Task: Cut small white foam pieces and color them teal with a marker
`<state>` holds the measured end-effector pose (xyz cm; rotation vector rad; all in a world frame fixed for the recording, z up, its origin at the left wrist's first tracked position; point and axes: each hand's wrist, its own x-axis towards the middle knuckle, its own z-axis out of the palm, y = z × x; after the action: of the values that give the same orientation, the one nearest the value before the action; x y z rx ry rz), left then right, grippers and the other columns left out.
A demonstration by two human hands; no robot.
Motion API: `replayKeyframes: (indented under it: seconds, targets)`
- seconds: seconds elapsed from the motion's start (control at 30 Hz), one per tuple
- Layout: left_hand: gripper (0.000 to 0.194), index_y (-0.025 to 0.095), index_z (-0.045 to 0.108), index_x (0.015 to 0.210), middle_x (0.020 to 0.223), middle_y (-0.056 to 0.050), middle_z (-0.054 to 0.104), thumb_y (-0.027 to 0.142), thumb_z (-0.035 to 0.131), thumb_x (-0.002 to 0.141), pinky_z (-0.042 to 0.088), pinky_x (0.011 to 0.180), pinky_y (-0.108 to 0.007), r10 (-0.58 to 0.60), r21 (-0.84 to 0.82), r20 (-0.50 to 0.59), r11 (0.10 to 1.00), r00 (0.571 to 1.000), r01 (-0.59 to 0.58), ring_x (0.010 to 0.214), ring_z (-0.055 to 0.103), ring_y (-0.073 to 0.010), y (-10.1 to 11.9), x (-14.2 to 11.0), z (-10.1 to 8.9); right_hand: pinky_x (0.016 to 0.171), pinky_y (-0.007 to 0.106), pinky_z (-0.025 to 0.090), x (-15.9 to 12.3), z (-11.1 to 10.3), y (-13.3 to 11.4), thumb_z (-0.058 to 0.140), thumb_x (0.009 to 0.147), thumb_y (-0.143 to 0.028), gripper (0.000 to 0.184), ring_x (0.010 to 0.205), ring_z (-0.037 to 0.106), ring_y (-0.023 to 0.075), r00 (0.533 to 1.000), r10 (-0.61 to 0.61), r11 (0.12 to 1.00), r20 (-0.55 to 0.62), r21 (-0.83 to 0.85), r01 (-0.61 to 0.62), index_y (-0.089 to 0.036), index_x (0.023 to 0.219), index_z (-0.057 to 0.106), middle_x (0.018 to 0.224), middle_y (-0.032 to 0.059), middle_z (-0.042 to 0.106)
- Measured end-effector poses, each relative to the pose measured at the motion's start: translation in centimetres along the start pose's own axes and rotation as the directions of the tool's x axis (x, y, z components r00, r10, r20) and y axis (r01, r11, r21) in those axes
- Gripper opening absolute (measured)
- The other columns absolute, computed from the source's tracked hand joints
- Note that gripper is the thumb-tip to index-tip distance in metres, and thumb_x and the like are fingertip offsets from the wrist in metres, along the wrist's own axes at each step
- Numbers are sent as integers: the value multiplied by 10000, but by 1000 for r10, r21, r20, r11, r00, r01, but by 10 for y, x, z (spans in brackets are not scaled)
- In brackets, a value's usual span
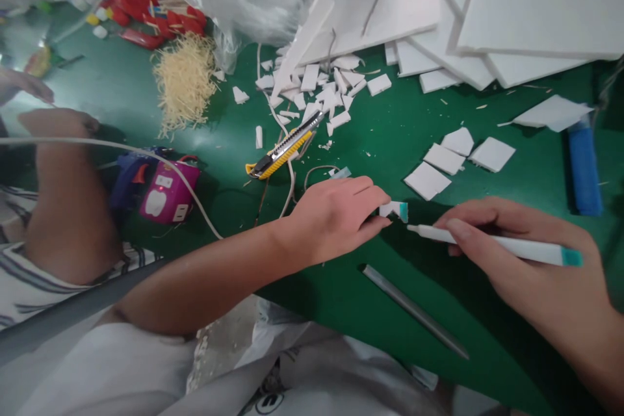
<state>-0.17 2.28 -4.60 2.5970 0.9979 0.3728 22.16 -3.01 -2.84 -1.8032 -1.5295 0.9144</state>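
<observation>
Left grip (334,211): clamped on a small, teal-ended white piece (387,209), held over the green desk (385,149).
Right grip (533,286): clamped on a smooth, slender pen (521,249), its tip held just beside the piece.
White tiles (444,158): flat, angular, laid nearby.

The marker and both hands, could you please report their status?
Left hand pinching small white piece with teal end. Right hand holding marker, tip close to teal end. No obstruction visible between them.
</observation>
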Motion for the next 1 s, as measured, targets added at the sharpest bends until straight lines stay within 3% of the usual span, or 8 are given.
replayKeyframes:
  seconds: [0.17, 0.27, 0.43, 0.57, 0.67, 0.8, 0.93, 1.0]
  targets:
    - [194, 192, 676, 1045, 778, 8, 640, 335, 563, 981, 431, 657, -237, -19, 2, 29, 1000, 999, 19, 724, 615, -137, 1, 0, -1, 521, 247, 481, 0, 2, -1, 725, 780, -378, 78, 577, 603, 124, 999, -6, 995, -39, 98, 10, -302, 776, 745, 631, -29, 664]
    - [197, 186, 669, 1060, 771, 8, 635, 332, 557, 987, 433, 662, -237, -9, -1, 33, 1000, 999, 9, 713, 609, -134, 1, -1, -1, 459, 258, 450, 0, 1, -2, 695, 800, -398, 169, 522, 569, 124, 999, 34, 998, 14, 44, -35, -274, 686, 697, 616, -15, 657]
    - [192, 180, 673, 1041, 760, 11, 625, 330, 569, 981, 425, 647, -240, -7, -4, 31, 1000, 999, 7, 697, 599, -135, 1, 0, -2, 500, 260, 476, 3, 0, 1, 717, 778, -410, 127, 568, 610, 136, 999, -17, 998, -30, 66, 19, -287, 793, 743, 638, -17, 680]
    - [194, 189, 666, 1065, 775, 10, 633, 334, 567, 982, 435, 657, -239, -25, -4, 57, 1000, 998, 25, 712, 610, -133, 1, 1, -2, 465, 255, 445, 2, -1, -2, 685, 809, -425, 181, 534, 580, 124, 1000, 16, 1000, 18, 25, -16, -279, 703, 702, 618, -20, 660]
    - [182, 190, 671, 1043, 764, 14, 626, 331, 575, 976, 434, 654, -238, -19, -4, 45, 1000, 999, 20, 706, 608, -134, 0, 1, -1, 512, 253, 481, 0, -1, -5, 691, 812, -405, 128, 576, 609, 130, 999, 30, 999, -40, 41, -28, -287, 780, 729, 634, -23, 663]
    - [181, 177, 673, 1050, 766, 12, 630, 313, 584, 972, 432, 655, -240, 1, -14, 7, 1000, 1000, -1, 700, 607, -134, 0, 1, -1, 460, 255, 450, 0, 0, -5, 687, 805, -399, 151, 533, 586, 128, 999, 13, 999, 35, 40, -15, -273, 727, 715, 616, -16, 660]
    - [179, 180, 674, 1043, 766, 10, 633, 314, 576, 975, 430, 651, -237, -1, -7, 12, 1000, 1000, 1, 700, 606, -134, 0, 1, -2, 514, 246, 488, 1, 0, -5, 686, 820, -402, 134, 568, 604, 124, 999, 32, 999, -39, 44, -31, -287, 759, 718, 621, -28, 651]
    - [177, 185, 675, 1035, 768, 10, 633, 318, 573, 976, 435, 655, -239, 0, -3, 15, 1000, 1000, 0, 705, 608, -136, 0, 1, -1, 523, 251, 500, 2, 0, -5, 691, 815, -405, 122, 584, 620, 131, 1000, 14, 999, -11, 41, -13, -293, 795, 734, 641, -25, 666]
